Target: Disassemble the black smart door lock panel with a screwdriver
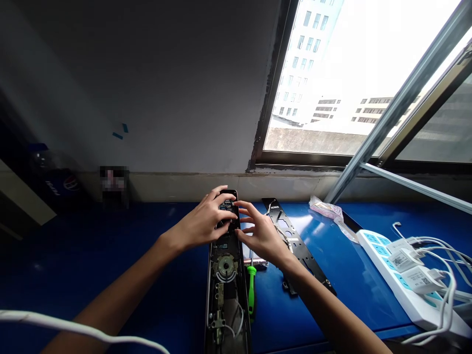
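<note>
A long, narrow black device housing (212, 295), which looks like an electronic door lock with its inside exposed, lies lengthwise before me. It holds a round ringed part (226, 266), metal mechanism pieces (218, 322) and thin white wires (241, 319). My left hand (208, 216) reaches over the circuit board (227, 201) at the far end, fingers apart and bent down onto it. From the other side my right hand (261, 231) brings its spread fingertips to the housing's right edge by the board. Fingers cover part of the board; no separate piece shows between them.
Right of the housing lie a green-handled screwdriver (251, 292) and a perforated black plate (308, 260) with a cable. A white power strip (391, 275) with chargers stands further right on the blue table (158, 290). A white cable (84, 332) crosses the lower left. A bottle (59, 177) stands far left.
</note>
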Demonstrator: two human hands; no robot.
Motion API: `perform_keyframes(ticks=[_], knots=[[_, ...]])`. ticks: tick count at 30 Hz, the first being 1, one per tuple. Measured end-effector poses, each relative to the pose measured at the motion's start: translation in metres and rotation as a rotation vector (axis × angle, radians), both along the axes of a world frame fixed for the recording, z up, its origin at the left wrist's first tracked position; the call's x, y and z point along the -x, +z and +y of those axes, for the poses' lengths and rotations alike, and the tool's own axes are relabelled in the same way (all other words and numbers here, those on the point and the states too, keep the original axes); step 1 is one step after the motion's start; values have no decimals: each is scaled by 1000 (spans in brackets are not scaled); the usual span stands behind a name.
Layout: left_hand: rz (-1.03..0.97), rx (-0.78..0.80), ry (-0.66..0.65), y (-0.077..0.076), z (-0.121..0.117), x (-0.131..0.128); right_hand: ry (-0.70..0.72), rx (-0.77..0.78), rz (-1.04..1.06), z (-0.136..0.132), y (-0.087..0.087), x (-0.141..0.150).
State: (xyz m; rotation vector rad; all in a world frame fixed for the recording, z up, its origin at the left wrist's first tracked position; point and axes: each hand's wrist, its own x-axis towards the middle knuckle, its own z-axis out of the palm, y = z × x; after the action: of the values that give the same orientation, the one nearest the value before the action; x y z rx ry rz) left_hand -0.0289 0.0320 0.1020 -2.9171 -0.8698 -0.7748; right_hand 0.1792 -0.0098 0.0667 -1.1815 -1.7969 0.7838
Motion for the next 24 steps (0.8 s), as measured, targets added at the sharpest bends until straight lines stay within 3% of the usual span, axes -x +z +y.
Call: perform_keyframes(ticks=[7,13,19,24], knots=[[96,-17,-56,-2,-2,-2,-70,-40,23,-4,-12,10],[54,12,-81,5,-8,-1,-66,24,33,-14,-6,0],[5,40,-143,12,-22,-3,0,144,-55,-52,7,-22],[246,140,-285,13,-44,-9,84,206,-98,-84,4,-25]])
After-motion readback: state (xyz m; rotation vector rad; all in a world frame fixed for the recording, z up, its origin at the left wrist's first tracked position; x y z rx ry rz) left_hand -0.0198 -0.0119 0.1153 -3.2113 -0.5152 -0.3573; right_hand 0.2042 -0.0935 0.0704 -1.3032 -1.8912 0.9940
